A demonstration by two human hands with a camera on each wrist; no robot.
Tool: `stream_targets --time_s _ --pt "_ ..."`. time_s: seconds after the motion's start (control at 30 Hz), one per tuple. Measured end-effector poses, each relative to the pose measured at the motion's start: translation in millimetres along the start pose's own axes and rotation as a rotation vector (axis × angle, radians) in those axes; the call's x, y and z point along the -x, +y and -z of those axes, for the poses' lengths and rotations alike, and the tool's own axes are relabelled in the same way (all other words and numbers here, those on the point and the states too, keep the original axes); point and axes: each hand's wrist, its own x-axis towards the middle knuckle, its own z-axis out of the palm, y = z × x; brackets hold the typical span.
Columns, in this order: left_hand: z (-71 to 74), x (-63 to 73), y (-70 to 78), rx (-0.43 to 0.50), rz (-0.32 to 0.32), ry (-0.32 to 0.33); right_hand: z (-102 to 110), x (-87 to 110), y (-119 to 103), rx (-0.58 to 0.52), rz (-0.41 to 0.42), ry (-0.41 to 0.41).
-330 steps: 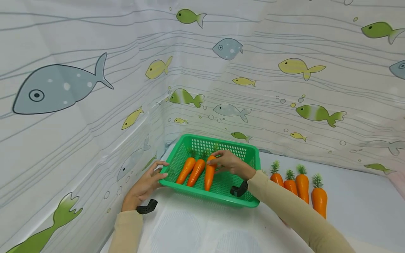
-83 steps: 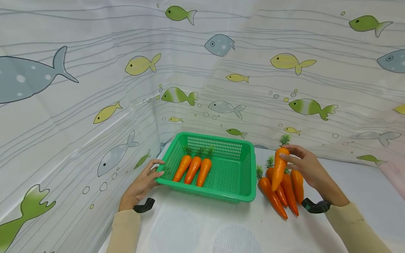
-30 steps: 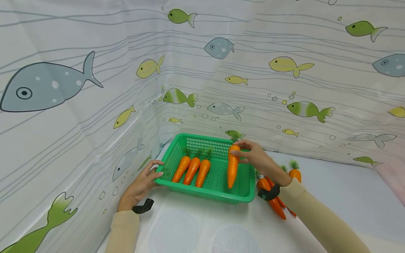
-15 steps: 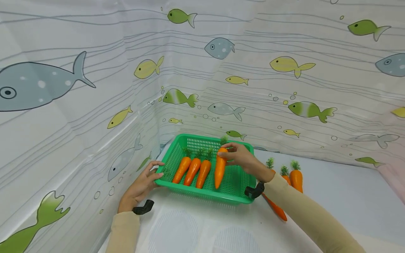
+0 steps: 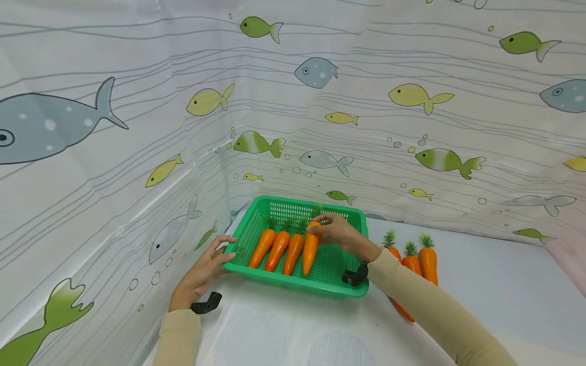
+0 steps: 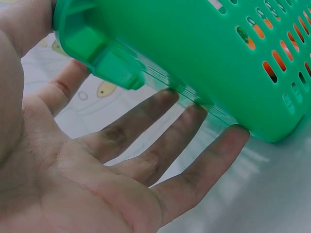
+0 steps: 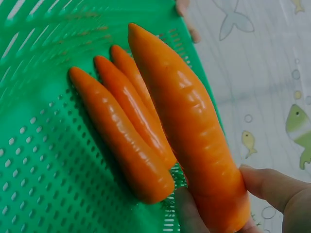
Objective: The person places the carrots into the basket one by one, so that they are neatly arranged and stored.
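A green plastic basket (image 5: 293, 282) with slotted sides stands on the table. My left hand (image 5: 201, 272) holds its left rim; in the left wrist view, the long fingers (image 6: 180, 145) touch the outer wall. Over the basket my right hand (image 5: 341, 236) pinches an orange carrot (image 5: 311, 251) near its leafy end, tip pointing down toward me. Left of it, three carrots (image 5: 278, 251) lie side by side on the basket floor, tops toward the far wall. The right wrist view shows the held carrot (image 7: 194, 131) above these.
Several more carrots (image 5: 429, 262) lie on the white table right of the basket, partly hidden by my right forearm (image 5: 426, 300). Fish-printed white sheeting (image 5: 375, 178) rises behind and on the left.
The right hand has carried a carrot from the pile on the right into the basket, moving left and lower beside the three carrots there. My left hand stays at the basket's rim.
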Motion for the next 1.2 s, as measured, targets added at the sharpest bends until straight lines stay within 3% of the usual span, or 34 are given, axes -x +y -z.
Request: stream_targets --time_s 0.27,0.8,1.2 --pt "1.0 2.0 -4.6 0.004 -0.009 -0.01 -7.4 -4.8 12.1 0.056 -0.023 0.016" --pt "3.3 2.6 -3.9 -0.003 -0.036 -0.026 -11.5 -6.8 15.8 0.202 -0.066 0.034" --pt "1.3 0.2 -1.1 -0.008 -0.031 -0.025 -12.2 -12.0 18.5 0.262 -0.074 -0.027"
